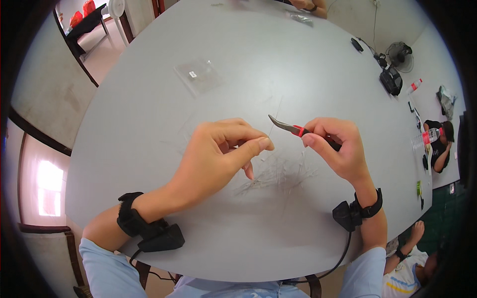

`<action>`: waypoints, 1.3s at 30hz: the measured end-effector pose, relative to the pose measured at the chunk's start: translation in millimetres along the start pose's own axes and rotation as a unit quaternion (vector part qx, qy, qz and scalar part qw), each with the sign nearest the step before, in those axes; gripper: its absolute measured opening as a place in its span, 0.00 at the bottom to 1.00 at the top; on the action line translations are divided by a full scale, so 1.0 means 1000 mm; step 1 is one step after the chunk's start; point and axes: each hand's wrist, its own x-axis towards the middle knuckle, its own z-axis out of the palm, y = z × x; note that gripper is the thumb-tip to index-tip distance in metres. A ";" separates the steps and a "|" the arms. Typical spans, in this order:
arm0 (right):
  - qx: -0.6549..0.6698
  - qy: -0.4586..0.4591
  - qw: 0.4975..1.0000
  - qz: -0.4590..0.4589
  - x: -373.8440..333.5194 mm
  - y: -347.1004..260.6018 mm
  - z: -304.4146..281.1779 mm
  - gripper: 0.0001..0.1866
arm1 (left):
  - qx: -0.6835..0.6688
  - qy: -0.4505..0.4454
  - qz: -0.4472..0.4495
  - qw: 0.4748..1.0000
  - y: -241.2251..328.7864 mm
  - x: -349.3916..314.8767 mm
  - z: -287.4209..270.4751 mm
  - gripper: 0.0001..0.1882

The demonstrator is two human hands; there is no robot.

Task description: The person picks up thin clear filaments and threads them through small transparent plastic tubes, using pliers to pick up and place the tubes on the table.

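My left hand (pixel 211 156) is closed in a pinch, thumb against fingertips, on a thin strand (pixel 271 130). The strand rises from the fingertips and passes by the plier tips; its material is too fine to tell. Bent-nose pliers (pixel 285 126) with red and black handles are wrapped in my right hand (pixel 343 146). Their dark curved jaws point left, a little above the left fingertips. I cannot tell whether the jaws touch the strand. Below both hands, a loose pile of thin, clear strands (pixel 278 176) lies on the grey table (pixel 238 248).
A clear plastic bag (pixel 201 79) with a white label lies farther back on the left. Another small bag (pixel 300 20) is near a person's hand at the far edge. A black case (pixel 391 81), a fan (pixel 400 55) and bottles stand on the right. Other people sit at right.
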 end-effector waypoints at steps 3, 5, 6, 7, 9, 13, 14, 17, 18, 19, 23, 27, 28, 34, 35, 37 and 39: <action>0.008 0.007 1.000 0.014 0.000 0.001 0.002 0.11 | 0.010 0.008 -0.001 1.000 -0.001 -0.001 -0.001 0.08; 0.004 0.021 0.999 0.039 0.002 0.001 0.003 0.11 | 0.009 0.008 -0.007 1.000 -0.001 -0.001 -0.001 0.09; 0.004 0.020 0.999 0.040 0.002 0.002 0.003 0.11 | 0.006 0.002 -0.011 1.000 -0.001 0.000 -0.001 0.08; 0.007 0.027 0.999 0.036 0.002 0.003 0.003 0.12 | 0.003 -0.003 -0.015 1.000 0.000 0.000 -0.001 0.08; 0.010 0.034 0.999 0.033 0.003 0.008 0.001 0.12 | 0.002 -0.010 -0.016 1.000 -0.001 0.000 -0.003 0.08; 0.020 0.137 0.990 0.042 0.019 0.011 -0.012 0.14 | -0.003 -0.046 -0.069 0.997 0.003 -0.008 0.005 0.08; 0.001 0.118 0.992 0.047 0.018 0.013 -0.015 0.14 | -0.002 -0.044 -0.067 0.997 0.004 -0.008 0.007 0.08; -0.037 0.082 0.995 0.039 0.027 0.017 -0.005 0.15 | 0.004 -0.039 0.000 0.999 0.003 -0.008 0.005 0.07; -0.060 0.064 0.996 0.032 0.031 0.019 0.001 0.16 | -0.018 -0.060 -0.001 0.998 0.001 -0.009 0.008 0.06; -0.057 0.065 0.996 0.026 0.037 0.018 0.007 0.16 | -0.040 -0.081 -0.001 0.996 -0.001 -0.010 0.010 0.06; 0.026 -0.097 0.995 0.003 0.062 0.013 0.045 0.18 | -0.062 -0.117 0.016 0.991 -0.005 -0.015 0.016 0.06; -0.050 -0.178 0.982 -0.047 0.080 0.009 0.054 0.12 | -0.068 -0.100 0.027 0.992 -0.006 -0.017 0.012 0.06; -0.082 -0.138 0.984 -0.074 0.079 0.020 0.049 0.11 | -0.069 -0.093 0.017 0.993 -0.004 -0.016 0.011 0.07; -0.229 -0.088 0.965 -0.090 0.048 0.057 0.021 0.09 | -0.100 -0.055 -0.029 0.993 -0.006 -0.007 0.003 0.08; -0.246 -0.081 0.961 -0.096 0.044 0.057 0.019 0.09 | -0.120 -0.054 -0.019 0.991 -0.006 -0.006 0.002 0.09; -0.263 -0.073 0.957 -0.100 0.037 0.058 0.017 0.09 | -0.124 -0.052 -0.017 0.991 -0.005 -0.006 0.002 0.09; -0.274 -0.050 0.950 -0.139 0.034 0.054 0.018 0.08 | -0.153 -0.050 -0.027 0.987 -0.005 -0.005 0.002 0.09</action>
